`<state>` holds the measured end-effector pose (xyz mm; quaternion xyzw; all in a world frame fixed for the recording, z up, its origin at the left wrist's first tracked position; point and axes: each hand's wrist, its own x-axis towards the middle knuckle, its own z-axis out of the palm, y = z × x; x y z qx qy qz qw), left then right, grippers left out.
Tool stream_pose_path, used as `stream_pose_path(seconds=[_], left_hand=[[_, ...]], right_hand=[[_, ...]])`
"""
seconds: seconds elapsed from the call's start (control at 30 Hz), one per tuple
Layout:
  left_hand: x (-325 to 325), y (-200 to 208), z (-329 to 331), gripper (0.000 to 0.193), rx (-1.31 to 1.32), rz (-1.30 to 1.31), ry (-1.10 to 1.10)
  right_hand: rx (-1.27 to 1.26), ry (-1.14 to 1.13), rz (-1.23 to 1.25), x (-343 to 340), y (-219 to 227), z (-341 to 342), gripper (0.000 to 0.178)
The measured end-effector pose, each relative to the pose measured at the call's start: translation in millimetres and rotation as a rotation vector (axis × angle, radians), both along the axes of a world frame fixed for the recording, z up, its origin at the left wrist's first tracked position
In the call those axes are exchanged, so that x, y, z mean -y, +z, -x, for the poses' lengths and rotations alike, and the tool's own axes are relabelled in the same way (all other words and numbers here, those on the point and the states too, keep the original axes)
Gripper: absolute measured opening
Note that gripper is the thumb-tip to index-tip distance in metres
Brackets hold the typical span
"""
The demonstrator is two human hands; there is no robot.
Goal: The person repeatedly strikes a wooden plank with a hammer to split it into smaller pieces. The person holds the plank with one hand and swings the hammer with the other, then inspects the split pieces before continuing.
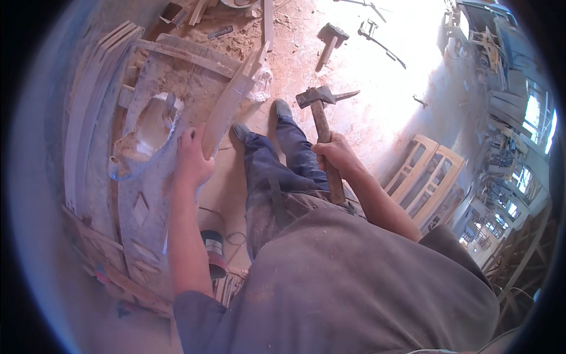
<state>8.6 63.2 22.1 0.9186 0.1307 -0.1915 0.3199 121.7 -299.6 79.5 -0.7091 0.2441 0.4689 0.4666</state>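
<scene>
In my right hand (pixel 341 154) is a hammer (pixel 321 123), its wooden handle wrapped by my fingers. The hammer's dark metal head points away from me, with a long pointed claw reaching to the right. My left hand (pixel 195 158) closes around the near end of a flat, pale wooden board (pixel 229 106) at the right edge of the workbench. That board slants away from me, and its far end meets narrower wood strips. Hammer and board are apart.
On the dusty workbench (pixel 154 203) sits a cut-open whitish plastic container (pixel 143 133). Long boards (pixel 88 112) lie along its left side. A mallet (pixel 332 44) rests on the shaving-strewn floor. Wooden frames (pixel 427 177) stand at right; a dark can (pixel 213 251) is near my left forearm.
</scene>
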Motion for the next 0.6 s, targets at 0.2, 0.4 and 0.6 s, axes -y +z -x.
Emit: stream_pose_path(seconds=[0.2, 0.4, 0.6], left_hand=[[20.2, 3.7, 8.3, 0.092, 0.084, 0.005, -0.005], [23.3, 63.4, 16.4, 0.095, 0.141, -0.022, 0.086], [21.3, 106.5, 23.5, 0.092, 0.193, -0.16, 0.147]], right_hand=[[-0.099, 0.01, -0.034, -8.3, -8.3, 17.7, 0.015], [-0.057, 0.087, -0.179, -64.8, -12.6, 24.3, 0.013], [0.039, 0.379, -0.34, -169.1, -49.4, 33.4, 0.029]])
